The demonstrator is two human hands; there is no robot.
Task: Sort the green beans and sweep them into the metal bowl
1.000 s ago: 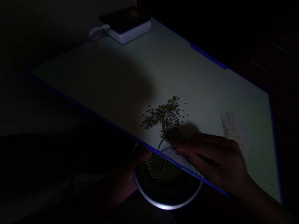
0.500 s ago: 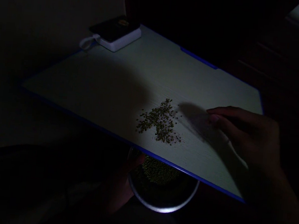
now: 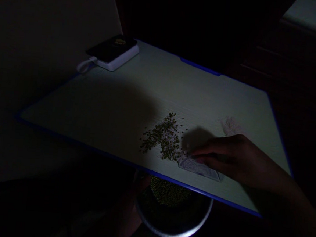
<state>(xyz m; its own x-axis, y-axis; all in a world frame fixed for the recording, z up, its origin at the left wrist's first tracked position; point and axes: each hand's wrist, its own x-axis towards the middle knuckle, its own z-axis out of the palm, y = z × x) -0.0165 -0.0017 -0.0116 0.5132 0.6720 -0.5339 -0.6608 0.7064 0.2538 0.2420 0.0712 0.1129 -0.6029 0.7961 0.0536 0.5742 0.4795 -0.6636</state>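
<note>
Small green beans (image 3: 161, 138), which look like mung beans, lie in a loose heap on a pale board (image 3: 102, 117) with blue edges. My right hand (image 3: 226, 157) pinches a clear protractor (image 3: 199, 168) low against the board, just right of the beans. Below the near edge, my left hand (image 3: 129, 213) grips the left rim of a metal bowl (image 3: 174, 235), thumb over the rim; its other fingers are lost in the dark. More green beans (image 3: 169, 193) fill part of this bowl, which the board partly covers.
On the board's far left corner sits a white box-like device (image 3: 119, 58) with a dark top and a short white cable loop (image 3: 83, 67). A patch of pale debris (image 3: 231, 125) lies beyond my right hand. The surroundings are very dark.
My right hand has come down and left with the protractor, onto the board beside the beans. The pale debris patch is now uncovered. My left hand still holds the bowl; the view has shifted slightly.
</note>
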